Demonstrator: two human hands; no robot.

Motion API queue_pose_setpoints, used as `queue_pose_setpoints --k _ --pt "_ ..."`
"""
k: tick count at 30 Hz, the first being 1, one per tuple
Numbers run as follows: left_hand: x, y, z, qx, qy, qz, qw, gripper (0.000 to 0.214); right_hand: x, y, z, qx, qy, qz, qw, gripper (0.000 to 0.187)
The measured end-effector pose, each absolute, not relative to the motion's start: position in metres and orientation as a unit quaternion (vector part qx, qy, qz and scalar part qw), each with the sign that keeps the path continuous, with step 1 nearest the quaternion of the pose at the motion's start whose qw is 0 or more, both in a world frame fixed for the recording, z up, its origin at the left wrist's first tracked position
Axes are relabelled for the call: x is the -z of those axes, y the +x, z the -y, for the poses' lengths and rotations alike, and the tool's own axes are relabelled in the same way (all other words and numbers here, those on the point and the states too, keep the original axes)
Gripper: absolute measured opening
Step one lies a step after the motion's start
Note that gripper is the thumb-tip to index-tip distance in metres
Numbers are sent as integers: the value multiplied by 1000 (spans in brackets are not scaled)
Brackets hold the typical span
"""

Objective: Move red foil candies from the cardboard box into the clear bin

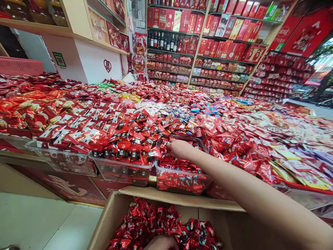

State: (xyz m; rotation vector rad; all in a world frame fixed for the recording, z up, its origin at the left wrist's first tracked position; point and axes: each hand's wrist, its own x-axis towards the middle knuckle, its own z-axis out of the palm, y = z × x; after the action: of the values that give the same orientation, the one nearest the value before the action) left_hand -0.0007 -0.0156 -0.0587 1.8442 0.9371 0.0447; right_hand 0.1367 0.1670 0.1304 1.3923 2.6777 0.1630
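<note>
My right hand (pixel 179 148) reaches forward over a clear plastic bin (pixel 182 182) filled with small red-wrapped candies. Its fingers are curled down into the candies at the back of the bin, and what they grip is hidden. Only the top of my left hand (pixel 161 243) shows at the bottom edge, buried among red-wrapped candies (pixel 161 222) inside an open cardboard box (pixel 182 198); its fingers are hidden. The box stands just below and in front of the bin.
More clear bins (pixel 122 170) of red sweets line the display's front edge, left of my right hand. A wide spread of wrapped sweets covers the display. Shelves (pixel 208 45) of red gift boxes and bottles stand behind. Pale floor (pixel 39 222) lies at lower left.
</note>
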Motion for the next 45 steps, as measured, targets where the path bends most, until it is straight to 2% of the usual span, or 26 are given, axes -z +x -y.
queue_pose_setpoints --k 3,7,11,13,21,25,28,32,35,37,41,43,45 --pt "56 -1 15 -29 768 -381 514 22 -132 139 -173 -49 456 -886 66 27" --pt "48 -1 14 -26 761 -385 521 23 -138 141 -171 -48 443 -893 68 26" --pt "46 0 14 -27 770 -383 509 22 -138 142 -161 -37 432 -896 94 45" --pt "47 1 15 -18 771 -387 505 23 -136 143 -159 -40 440 -891 102 47" --pt "43 -1 13 -20 770 -385 508 26 -130 137 -162 -51 424 -902 58 25" --pt "45 0 14 -52 744 -399 533 27 -136 134 -162 -28 429 -902 48 23" --pt "46 5 14 -120 670 -460 570 22 -158 138 -140 -1 442 -897 -22 24" --pt "32 10 10 -237 434 -477 726 26 -178 153 -65 137 437 -875 -154 19" --pt "17 10 8 -272 317 -451 789 24 -147 163 -5 333 445 -819 -143 13" --pt "10 11 9 -281 302 -430 803 18 -107 164 18 409 481 -762 -143 17" --pt "9 13 15 -315 306 -394 807 21 -36 155 29 412 511 -719 -229 42" --pt "11 14 17 -302 307 -404 807 29 -20 153 28 443 498 -703 -249 44" --pt "11 13 19 -273 318 -417 807 37 -15 153 27 469 493 -682 -268 38"
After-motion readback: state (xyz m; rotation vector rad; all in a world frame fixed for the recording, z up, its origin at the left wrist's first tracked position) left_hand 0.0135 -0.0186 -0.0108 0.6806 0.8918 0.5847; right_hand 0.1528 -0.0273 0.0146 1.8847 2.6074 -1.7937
